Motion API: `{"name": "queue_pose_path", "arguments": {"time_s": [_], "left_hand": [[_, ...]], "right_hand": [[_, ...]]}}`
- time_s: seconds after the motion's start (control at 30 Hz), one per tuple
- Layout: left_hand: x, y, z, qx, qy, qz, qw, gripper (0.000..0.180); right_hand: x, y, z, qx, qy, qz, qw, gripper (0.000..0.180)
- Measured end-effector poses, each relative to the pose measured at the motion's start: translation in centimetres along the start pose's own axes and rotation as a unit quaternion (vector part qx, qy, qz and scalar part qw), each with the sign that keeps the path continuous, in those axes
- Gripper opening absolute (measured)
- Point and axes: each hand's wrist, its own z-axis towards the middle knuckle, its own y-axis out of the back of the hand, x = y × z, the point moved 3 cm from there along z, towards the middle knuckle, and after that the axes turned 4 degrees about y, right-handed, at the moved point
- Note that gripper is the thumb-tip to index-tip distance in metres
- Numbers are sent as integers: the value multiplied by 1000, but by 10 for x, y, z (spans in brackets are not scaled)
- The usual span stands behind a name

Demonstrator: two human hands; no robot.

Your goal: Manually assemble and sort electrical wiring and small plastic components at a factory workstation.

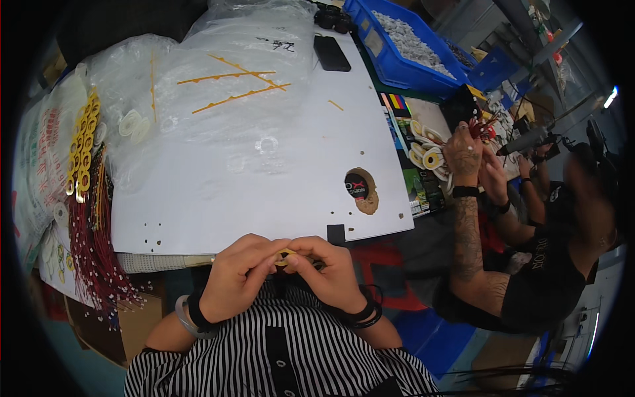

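Close in front of my body, at the table's near edge, both hands meet on a small round yellow part with a dark centre (285, 255). My left hand (238, 274) pinches it from the left with thumb and fingers. From the other side, the thumb and bent forefinger of my right hand (329, 270) grip the same part. Fingers cover most of it, and its underside is hidden. Similar yellow rings (84, 145) lie in a bunch at the left, with dark red wires (92, 255) hanging from them over the table's edge.
Orange strips (225, 78) and clear plastic bags (245, 40) cover the far part of the white table (218, 218). A black phone (332, 54) lies near a blue bin (370, 49) of white parts. The table has a hole (368, 200). At right, a co-worker (549, 278) handles wires.
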Motion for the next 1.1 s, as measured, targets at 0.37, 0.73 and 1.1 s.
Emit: {"name": "queue_pose_path", "arguments": {"time_s": [0.37, 0.73, 1.1], "left_hand": [[4, -1, -2, 37, 13, -27, 999, 32], [20, 107, 45, -84, -21, 410, 908, 33], [31, 95, 41, -96, -21, 472, 876, 29]], "right_hand": [[-7, 4, -13, -39, 51, -74, 995, 18], [0, 27, -13, -98, 101, 114, 984, 13], [-8, 19, -12, -40, 46, 144, 988, 13]]}}
